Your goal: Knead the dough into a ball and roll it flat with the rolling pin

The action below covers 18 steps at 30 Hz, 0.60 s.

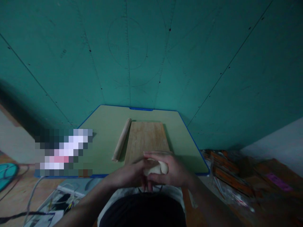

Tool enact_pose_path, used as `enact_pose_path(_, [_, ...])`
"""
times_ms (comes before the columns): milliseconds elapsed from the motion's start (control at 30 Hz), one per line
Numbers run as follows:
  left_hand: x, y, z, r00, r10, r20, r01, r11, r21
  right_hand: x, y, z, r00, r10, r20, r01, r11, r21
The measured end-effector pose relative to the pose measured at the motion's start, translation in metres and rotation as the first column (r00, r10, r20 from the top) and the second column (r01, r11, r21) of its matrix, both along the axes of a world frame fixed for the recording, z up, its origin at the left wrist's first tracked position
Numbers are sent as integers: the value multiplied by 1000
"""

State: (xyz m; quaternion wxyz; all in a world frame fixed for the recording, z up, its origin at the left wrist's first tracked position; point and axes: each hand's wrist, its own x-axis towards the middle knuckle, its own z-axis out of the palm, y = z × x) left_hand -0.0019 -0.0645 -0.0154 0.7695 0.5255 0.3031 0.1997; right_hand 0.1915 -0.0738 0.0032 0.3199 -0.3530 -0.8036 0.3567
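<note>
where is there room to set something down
Pale green tabletop lies bare between the rectangular wooden board and the right blue edge, and between the cylindrical wooden rolling pin and the pixelated patch. The board's far half is bare. Its near end is crowded by the left hand, right hand and a pale, dough-like lump.

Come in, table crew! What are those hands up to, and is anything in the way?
Left hand touching, right hand curled around pale doughy lump. Lump at board's near end. Rolling pin left of board, not between hands.
</note>
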Motion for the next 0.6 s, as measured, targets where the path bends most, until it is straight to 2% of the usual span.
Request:
enact_pose_path(67, [-3, 2, 4, 992, -93, 81, 90, 995, 38, 4, 0, -1, 1000, -29, 9, 29, 1000, 12])
enact_pose_path(100, [-6, 3, 8, 992, -97, 80, 91, 993, 78, 5, 0, -2, 999, -43, 22, 43, 999, 33])
enact_pose_path(200, [-15, 4, 20, 998, 43, -45, -33, 980, 197, 5, -4, -3, 996, -69, 58, 62, 992, 109])
enact_pose_path(267, [-18, 3, 24, 990, 130, -61, -113, 968, 224, 4, -8, -4, 996, -74, 53, 66, 988, 140])
enact_pose_path(300, [-19, 1, 23, 992, 128, -12, -124, 974, 188, 4, -10, -4, 996, -76, 36, 69, 986, 151])
enact_pose_path(367, [-15, -3, 16, 978, 87, 191, -94, 995, 25, 2, -14, -5, 995, -87, -40, 93, 979, 182])
enact_pose_path(433, [-7, -7, 2, 913, 121, 390, -69, 987, -147, -2, -17, -5, 984, -110, -140, 139, 966, 218])
enact_pose_path(467, [-2, -10, -5, 884, 154, 441, -66, 976, -209, -5, -18, -5, 977, -121, -178, 162, 958, 235])
enact_pose_path(600, [13, -17, -25, 862, 250, 440, -124, 948, -294, -15, -19, 0, 978, -140, -154, 180, 940, 288])
